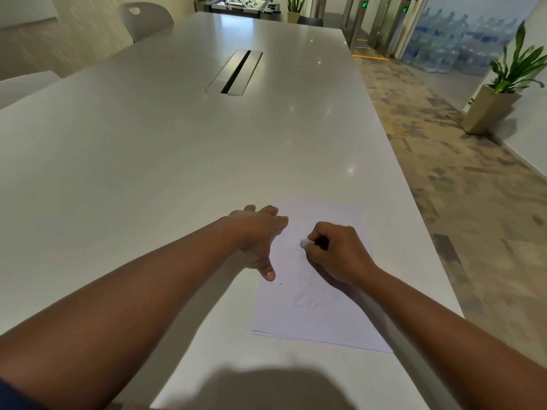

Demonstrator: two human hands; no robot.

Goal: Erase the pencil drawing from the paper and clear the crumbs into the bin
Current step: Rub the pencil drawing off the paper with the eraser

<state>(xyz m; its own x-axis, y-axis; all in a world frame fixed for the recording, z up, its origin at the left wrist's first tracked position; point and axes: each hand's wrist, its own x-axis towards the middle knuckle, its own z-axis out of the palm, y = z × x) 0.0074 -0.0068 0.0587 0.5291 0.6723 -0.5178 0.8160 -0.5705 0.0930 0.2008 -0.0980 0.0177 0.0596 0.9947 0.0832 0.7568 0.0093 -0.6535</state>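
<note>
Long white table [177, 149] filling most of view; metal cable hatch [234, 73] set in top toward 12 o'clock. Potted plant [500, 93] on carpet at 2 o'clock. Paper [319, 318] flat on table near right edge, at 5 o'clock from centre. Faint pencil drawing [310, 300] visible on lower half of sheet, pale and partly hard to read. Left hand [257, 238] laid flat on paper's left edge, fingers spread wide, gripping nothing. Right hand [337, 253] curled closed around white eraser [305, 243], tip pressed to sheet. Few dark crumbs [280, 284] at 7 o'clock from eraser.
</note>
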